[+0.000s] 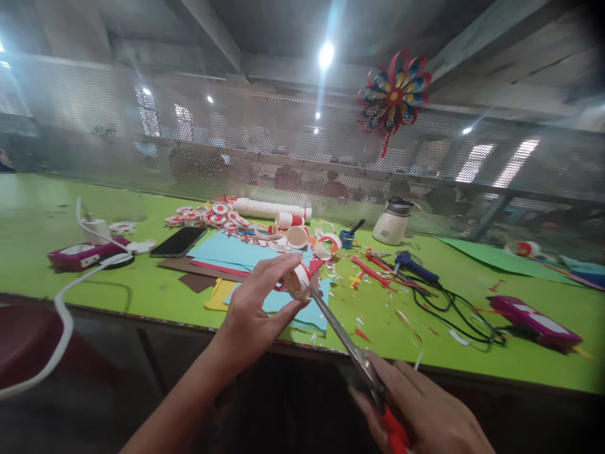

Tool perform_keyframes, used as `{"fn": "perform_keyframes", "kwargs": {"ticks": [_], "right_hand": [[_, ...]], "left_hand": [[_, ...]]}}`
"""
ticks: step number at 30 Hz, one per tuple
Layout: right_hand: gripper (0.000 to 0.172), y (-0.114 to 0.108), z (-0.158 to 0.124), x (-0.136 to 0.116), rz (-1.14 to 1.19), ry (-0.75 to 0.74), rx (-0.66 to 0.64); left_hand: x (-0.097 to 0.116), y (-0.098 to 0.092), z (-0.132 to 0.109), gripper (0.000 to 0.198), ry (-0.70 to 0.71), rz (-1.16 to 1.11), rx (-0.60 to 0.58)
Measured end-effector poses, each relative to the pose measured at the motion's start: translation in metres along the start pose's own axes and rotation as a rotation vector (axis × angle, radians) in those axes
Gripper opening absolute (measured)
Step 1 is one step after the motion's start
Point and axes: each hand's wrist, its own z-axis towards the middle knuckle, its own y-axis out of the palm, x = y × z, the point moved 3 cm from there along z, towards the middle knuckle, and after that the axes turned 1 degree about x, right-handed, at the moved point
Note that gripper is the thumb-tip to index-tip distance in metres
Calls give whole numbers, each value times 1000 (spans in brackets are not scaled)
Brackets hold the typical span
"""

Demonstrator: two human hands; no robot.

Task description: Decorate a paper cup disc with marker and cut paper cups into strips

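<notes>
My left hand [258, 302] pinches a small paper cup [299, 280], white with a red band, above the near edge of the green table [142, 284]. My right hand [420, 410] grips red-handled scissors [352, 350] low at the right. Their long blades reach up and left, and the tips touch the cup's rim. Sheets of blue paper [236, 252] and yellow paper [218, 295] lie under and behind the cup.
Cut cups and red-white paper discs [208, 217] lie behind, by a white tube [271, 208]. A phone [178, 241], a glue gun [416, 266] with black cable, a white pot [391, 226] and magenta boxes [534, 321] sit on the table. A paper pinwheel [394, 94] hangs on the mesh wall.
</notes>
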Motion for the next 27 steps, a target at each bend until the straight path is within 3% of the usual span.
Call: {"fn": "perform_keyframes", "kwargs": {"ticks": [21, 27], "right_hand": [[33, -8, 0, 11, -78, -104, -99], [36, -10, -1, 14, -98, -73, -120]], "left_hand": [[5, 2, -4, 51, -24, 72, -5], [6, 1, -6, 49, -34, 45, 24]]}}
